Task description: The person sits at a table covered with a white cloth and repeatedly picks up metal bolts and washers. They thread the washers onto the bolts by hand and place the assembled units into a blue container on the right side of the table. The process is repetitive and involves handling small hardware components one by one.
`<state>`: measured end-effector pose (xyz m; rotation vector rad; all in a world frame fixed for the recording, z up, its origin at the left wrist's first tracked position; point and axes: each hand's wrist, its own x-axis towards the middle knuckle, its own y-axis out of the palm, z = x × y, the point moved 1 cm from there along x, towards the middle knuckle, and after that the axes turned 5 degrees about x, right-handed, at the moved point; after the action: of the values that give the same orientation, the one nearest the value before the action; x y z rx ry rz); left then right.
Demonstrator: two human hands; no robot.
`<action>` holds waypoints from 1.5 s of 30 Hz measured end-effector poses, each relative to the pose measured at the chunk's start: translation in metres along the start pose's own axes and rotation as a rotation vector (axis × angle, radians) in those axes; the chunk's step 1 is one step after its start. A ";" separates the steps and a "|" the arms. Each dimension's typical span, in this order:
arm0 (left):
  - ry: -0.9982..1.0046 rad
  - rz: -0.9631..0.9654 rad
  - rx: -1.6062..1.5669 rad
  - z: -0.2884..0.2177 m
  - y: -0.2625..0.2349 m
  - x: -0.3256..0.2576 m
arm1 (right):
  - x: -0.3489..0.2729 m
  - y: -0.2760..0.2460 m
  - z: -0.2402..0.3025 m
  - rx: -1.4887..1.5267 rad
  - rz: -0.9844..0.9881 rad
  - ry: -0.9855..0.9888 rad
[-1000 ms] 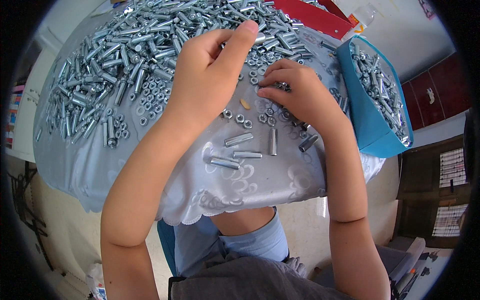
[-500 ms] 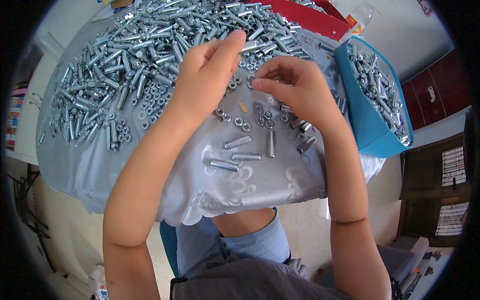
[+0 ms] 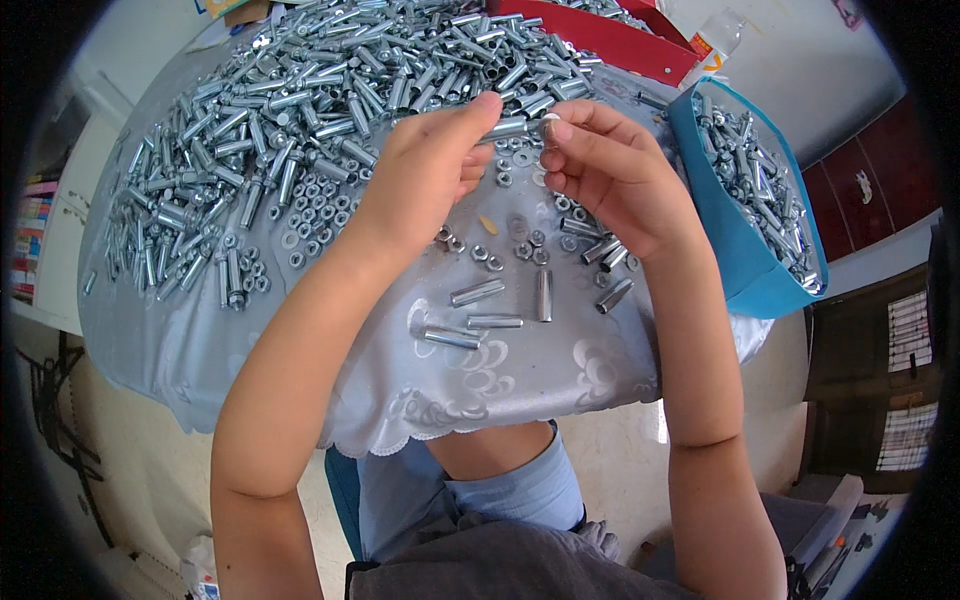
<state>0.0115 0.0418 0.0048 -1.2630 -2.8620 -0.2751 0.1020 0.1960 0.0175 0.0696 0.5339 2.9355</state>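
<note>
My left hand (image 3: 420, 175) is closed around a shiny metal sleeve anchor bolt (image 3: 510, 129), held level with its end pointing right. At that end, my right hand (image 3: 620, 175) pinches a small metal nut (image 3: 548, 124) between thumb and fingers, against the bolt's tip. Part of the nut is covered by the fingertips. Below the hands, loose nuts (image 3: 487, 257) lie on the grey tablecloth (image 3: 560, 370). Several bare metal sleeves (image 3: 544, 295) rest nearer the table's front edge, and more sleeves (image 3: 603, 250) lie under my right wrist.
A large heap of metal anchor bolts (image 3: 330, 100) covers the far and left table. More nuts (image 3: 318, 212) lie beside it. A teal box (image 3: 745, 265) full of bolts stands at the right, a red box (image 3: 610, 40) at the back. A clear bottle (image 3: 715, 40) is behind them.
My right hand has risen from the loose nuts on the cloth to the bolt's end, bringing a nut there. My left hand has lowered slightly, still holding the bolt.
</note>
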 end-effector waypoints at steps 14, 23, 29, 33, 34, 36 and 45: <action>0.075 0.172 0.131 -0.009 -0.002 -0.006 | -0.003 -0.006 -0.003 0.356 0.352 0.252; 0.034 0.140 0.022 0.002 0.003 0.000 | -0.003 0.007 0.000 -0.090 0.010 -0.098; -0.046 0.101 0.008 0.003 0.011 -0.004 | -0.001 0.015 -0.002 -0.337 -0.136 -0.305; -0.045 0.118 -0.025 0.003 0.008 -0.002 | -0.003 0.018 -0.001 -0.371 -0.128 -0.338; -0.046 0.120 -0.074 0.003 0.006 -0.001 | -0.004 0.020 0.003 -0.349 -0.123 -0.305; -0.046 0.123 -0.172 0.004 0.001 0.001 | -0.007 0.022 0.008 -0.332 -0.084 -0.267; 0.014 0.128 -0.299 -0.010 -0.008 -0.001 | -0.016 0.006 0.008 -1.231 0.217 -0.041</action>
<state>0.0057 0.0347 0.0131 -1.4722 -2.7884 -0.7278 0.1176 0.1907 0.0268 0.0339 -1.3493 2.8797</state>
